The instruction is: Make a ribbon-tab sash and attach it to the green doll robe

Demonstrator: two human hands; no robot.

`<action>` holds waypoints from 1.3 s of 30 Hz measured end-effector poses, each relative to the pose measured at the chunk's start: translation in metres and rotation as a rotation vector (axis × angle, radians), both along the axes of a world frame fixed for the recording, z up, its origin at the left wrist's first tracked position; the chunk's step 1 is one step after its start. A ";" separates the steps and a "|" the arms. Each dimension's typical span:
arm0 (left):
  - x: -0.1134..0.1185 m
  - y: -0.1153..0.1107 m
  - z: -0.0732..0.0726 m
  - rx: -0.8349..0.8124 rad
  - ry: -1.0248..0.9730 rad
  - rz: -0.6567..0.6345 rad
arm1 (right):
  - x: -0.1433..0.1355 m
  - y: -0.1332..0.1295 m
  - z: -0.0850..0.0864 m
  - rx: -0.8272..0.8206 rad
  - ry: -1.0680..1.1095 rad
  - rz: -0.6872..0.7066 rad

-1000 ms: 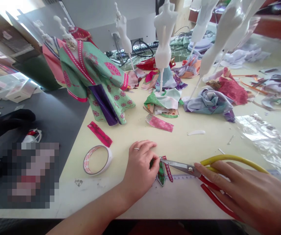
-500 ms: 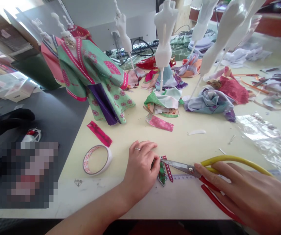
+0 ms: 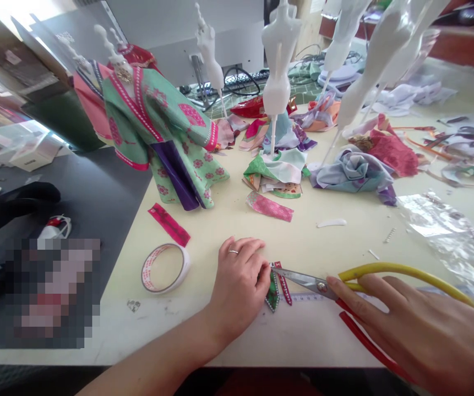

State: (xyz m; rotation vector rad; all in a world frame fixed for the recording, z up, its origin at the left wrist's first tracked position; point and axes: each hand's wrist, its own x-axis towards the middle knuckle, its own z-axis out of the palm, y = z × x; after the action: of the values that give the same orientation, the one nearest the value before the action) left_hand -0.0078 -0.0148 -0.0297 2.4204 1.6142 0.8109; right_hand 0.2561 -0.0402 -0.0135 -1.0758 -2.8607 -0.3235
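Note:
My left hand [image 3: 240, 286] rests low on the table, thumb and fingers closed on a small green fabric piece [image 3: 273, 294] with a beaded edge and pointed end. Beside that piece lies a narrow red beaded strip [image 3: 285, 287]. My right hand [image 3: 414, 319] grips scissors [image 3: 306, 279] with yellow and red handles. Their blade tips point left and reach the top ends of the green piece and red strip, close to my left thumb. Whether the tips touch the fabric I cannot tell. A transparent ruler [image 3: 306, 298] lies beneath, partly covered.
Left of my hand lies a tape roll [image 3: 165, 268], with a magenta strip [image 3: 169, 224] above it. A doll-size green robe [image 3: 158, 121] stands at back left. White mannequins [image 3: 277, 60] rise among fabric scraps [image 3: 278, 170]. Plastic bags [image 3: 443, 217] lie at right.
Both hands, the scissors and the fabric pieces stay nearly in place. The whole view has shifted very slightly.

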 end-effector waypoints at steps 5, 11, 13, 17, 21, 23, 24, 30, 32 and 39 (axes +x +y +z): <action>0.000 -0.002 -0.001 0.003 0.010 0.007 | 0.000 0.000 -0.001 -0.010 -0.029 -0.019; 0.000 -0.004 -0.002 0.000 0.026 0.019 | -0.004 0.002 0.001 0.073 0.031 0.019; 0.000 -0.004 -0.002 -0.002 0.024 0.021 | -0.004 0.002 0.002 0.064 0.021 0.013; -0.001 -0.003 -0.003 -0.004 -0.022 0.063 | -0.004 0.002 0.003 0.050 0.041 0.026; -0.004 -0.001 0.000 -0.024 -0.059 0.037 | -0.004 0.002 0.002 -0.003 0.047 0.005; -0.006 -0.003 0.003 -0.022 -0.078 0.008 | -0.004 0.002 0.002 -0.047 0.022 -0.028; -0.006 -0.005 0.006 -0.012 -0.082 -0.010 | -0.004 0.002 0.002 -0.058 0.009 -0.035; -0.008 -0.021 0.010 0.102 0.021 -0.185 | -0.010 0.006 0.006 0.047 0.056 0.037; -0.008 -0.023 0.007 0.130 0.072 -0.208 | -0.013 0.008 0.009 0.086 0.065 0.060; -0.009 -0.021 0.001 0.181 0.184 -0.215 | -0.016 0.017 0.022 0.180 0.073 0.150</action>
State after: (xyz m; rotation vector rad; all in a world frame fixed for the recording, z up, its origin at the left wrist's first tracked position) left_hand -0.0164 -0.0356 -0.0291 2.8091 1.3530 0.7461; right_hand 0.2397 -0.0234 0.0087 -0.8192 -2.7636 -0.5086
